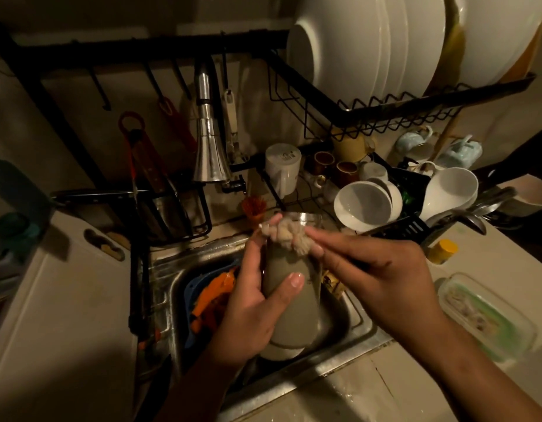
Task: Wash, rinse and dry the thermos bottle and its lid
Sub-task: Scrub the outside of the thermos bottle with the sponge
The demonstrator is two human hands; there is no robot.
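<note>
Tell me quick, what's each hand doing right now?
Left hand: closed, gripping the thermos bottle over the sink.
Right hand: closed, pinching a scrubbing cloth against the bottle's neck.

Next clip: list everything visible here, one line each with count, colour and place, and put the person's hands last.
Grey-beige thermos bottle: one, held tilted over the sink.
Pale fuzzy scrubbing cloth: one, off-white, at the bottle's neck.
Stainless steel sink: one, silver, centre.
Chrome faucet spout: one, above the sink.
Black wire dish rack: one, over the counter.
White plates: several, upright in the rack.
White bowls: a few, right of the sink.
White cylindrical cup: one, upside down behind the sink.
Small yellow-capped container: one, on the right counter.
Clear lidded food box: one, far right.
Left hand: grips the bottle's body.
Right hand: presses the cloth against the neck.
</note>
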